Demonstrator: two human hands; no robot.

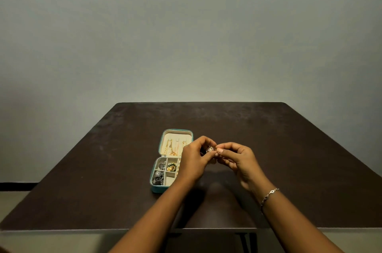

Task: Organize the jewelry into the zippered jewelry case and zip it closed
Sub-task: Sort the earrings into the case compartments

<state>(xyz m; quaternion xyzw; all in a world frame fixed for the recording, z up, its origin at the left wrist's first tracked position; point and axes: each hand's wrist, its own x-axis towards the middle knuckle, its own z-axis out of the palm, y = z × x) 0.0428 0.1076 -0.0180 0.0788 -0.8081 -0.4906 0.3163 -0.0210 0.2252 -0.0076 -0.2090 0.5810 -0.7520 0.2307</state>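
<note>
The jewelry case [154, 188] lies open on the dark brown worktop [289, 149], a little left of the frame's centre, teal on the outside and cream within. Its lid [177, 131] is folded back on the far side, with gold chains [172, 147] hanging down its lining. The nearer half is split into small compartments: silver pieces [158, 177] fill those on the left, and a gold and green piece [171, 166] sits in one nearer the middle. Just to the right of the case, both hands meet above the worktop. The left hand [194, 160] has its fingers curled in and covers the case's right edge from this view; the right hand [237, 159] faces it with thumb and forefinger drawn together. Between their fingertips they pinch a small gold filigree piece [209, 150], held clear of the case. A slim bracelet [269, 194] circles the right wrist. Behind the worktop, a plain grey wall [186, 25] fills the upper half of the frame.
</note>
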